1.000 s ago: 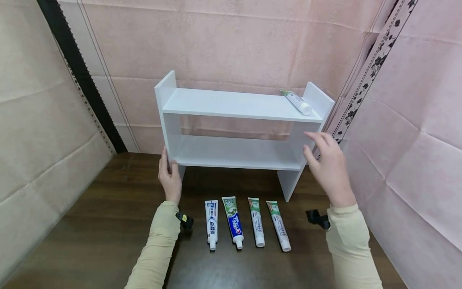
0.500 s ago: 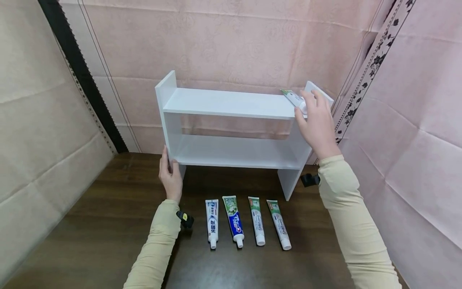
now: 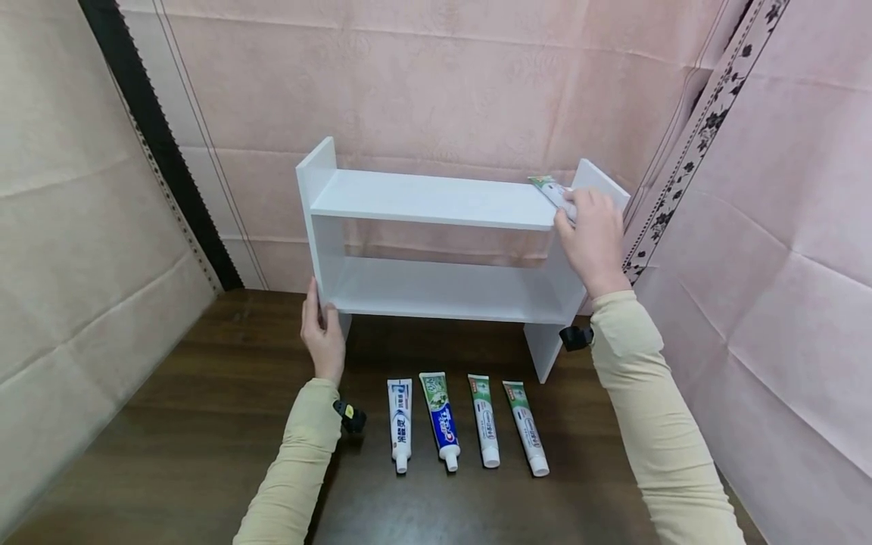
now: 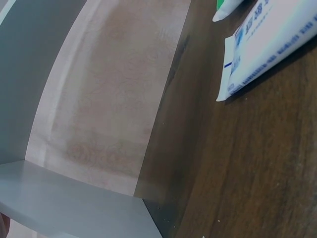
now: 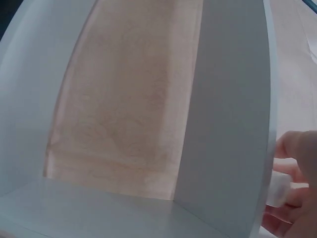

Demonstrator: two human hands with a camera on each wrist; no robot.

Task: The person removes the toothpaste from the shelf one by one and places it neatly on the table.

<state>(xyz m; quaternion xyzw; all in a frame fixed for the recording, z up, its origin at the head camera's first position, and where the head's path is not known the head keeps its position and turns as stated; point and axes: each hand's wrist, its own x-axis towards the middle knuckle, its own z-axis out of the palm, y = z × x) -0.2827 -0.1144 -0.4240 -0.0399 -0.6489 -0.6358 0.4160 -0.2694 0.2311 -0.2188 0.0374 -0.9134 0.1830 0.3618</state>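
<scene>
A white two-tier shelf (image 3: 436, 288) stands on the dark wooden table. My left hand (image 3: 323, 344) holds its left side panel low down, thumb at the front edge and fingers along the outside; in the left wrist view only a sliver of a finger shows. At the right end of the upper board lies a white and green toothpaste tube (image 3: 548, 189), tilted toward the back left. My right hand (image 3: 591, 238) grips its cap end, which the fingers partly cover. The white cap (image 5: 278, 188) shows between thumb and fingers in the right wrist view.
Several toothpaste tubes lie in a row before the shelf: a blue and white tube (image 3: 400, 424), a green and blue tube (image 3: 440, 420) and green and white tubes (image 3: 484, 420). Pink cloth walls (image 3: 450, 83) enclose the table (image 3: 204, 454) behind and beside.
My right hand has moved up and inward from beside the shelf to the tube on the upper board and closed its fingers on it. The left hand stays on the side panel.
</scene>
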